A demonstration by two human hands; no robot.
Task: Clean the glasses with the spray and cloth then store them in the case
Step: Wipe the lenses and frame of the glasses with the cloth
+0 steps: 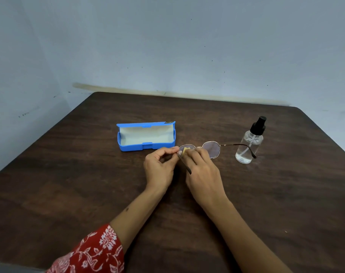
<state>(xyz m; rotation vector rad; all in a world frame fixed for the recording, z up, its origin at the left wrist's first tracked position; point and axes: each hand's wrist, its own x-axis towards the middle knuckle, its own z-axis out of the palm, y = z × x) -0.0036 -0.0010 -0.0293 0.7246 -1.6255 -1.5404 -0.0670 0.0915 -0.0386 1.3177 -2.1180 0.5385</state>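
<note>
- Nearest to the camera, a red sleeve with a white flower pattern point(92, 251) covers the left forearm; the right forearm is bare.
- The left hand point(159, 170) pinches the outer end of the gold-rimmed glasses point(212, 149) at the hinge, between thumb and fingertips.
- The right hand point(202, 174) presses a small yellow cloth point(186, 150) against the left-side lens, with its fingers closed on the cloth. The glasses are near the middle of the worktop point(69, 184); I cannot tell if they touch it.
- I judge the step in hand to be the wiping of the lenses, so the task is about halfway. The other lens is not covered by the cloth, and the next move probably calls for wiping it while the frame is kept steady, without bending the thin temples.
- Toward the right edge stands the clear spray bottle point(249, 146) with a black pump, upright. No label is visible on it.
- Farther, left of the glasses, the blue glasses case point(146, 137) lies open and empty. A small dark badge sits on its lid corner, too small to read.
</note>
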